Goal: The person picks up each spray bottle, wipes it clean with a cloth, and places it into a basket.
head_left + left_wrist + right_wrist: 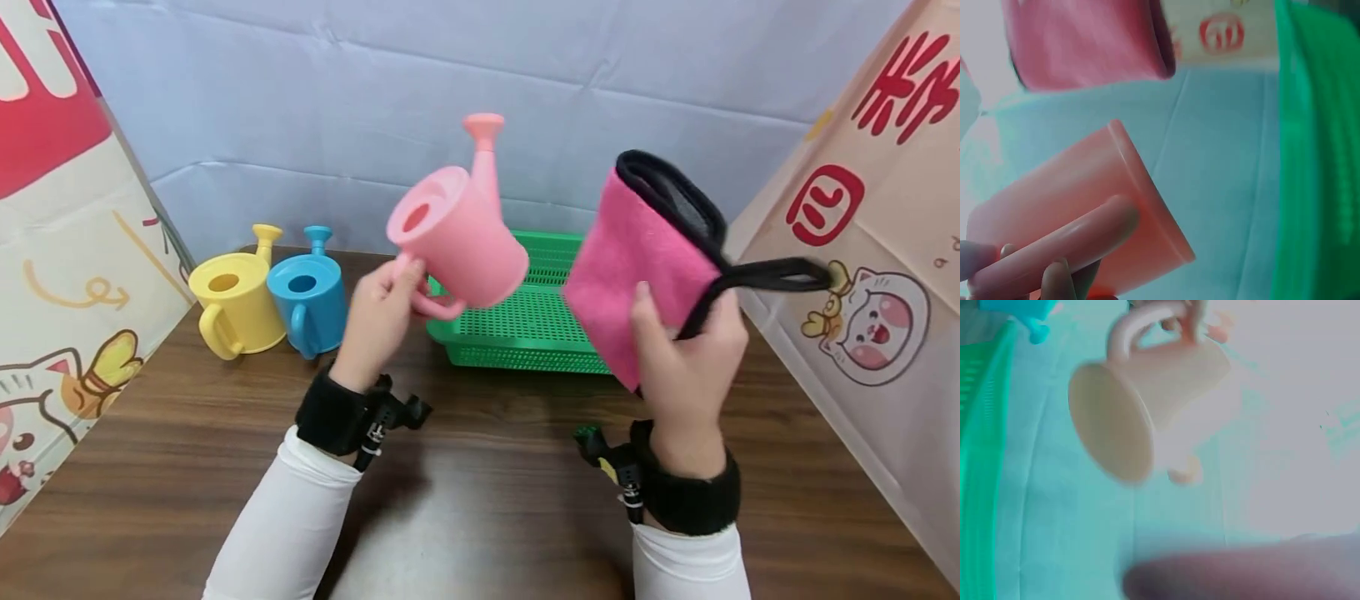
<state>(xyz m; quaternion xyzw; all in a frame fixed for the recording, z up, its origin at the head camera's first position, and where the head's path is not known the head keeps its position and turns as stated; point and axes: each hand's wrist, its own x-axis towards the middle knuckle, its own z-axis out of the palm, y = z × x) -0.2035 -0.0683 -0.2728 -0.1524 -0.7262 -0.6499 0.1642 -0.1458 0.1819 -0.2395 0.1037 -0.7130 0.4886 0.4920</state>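
Observation:
My left hand grips the handle of a pink toy watering can, held in the air and tilted, its spout pointing up. In the left wrist view, fingertips curl round the handle of this can. My right hand holds a bright pink fabric pouch with black edging and a black loop, its thumb lying across the front. The pouch's mouth tilts up and to the right, apart from the can. Blur hides detail in the right wrist view, where the can shows its base.
A green perforated plastic basket stands on the wooden table behind and below the two held things. To the left are a yellow watering can and a blue one, side by side. A pale cloth backdrop and printed side panels surround the table.

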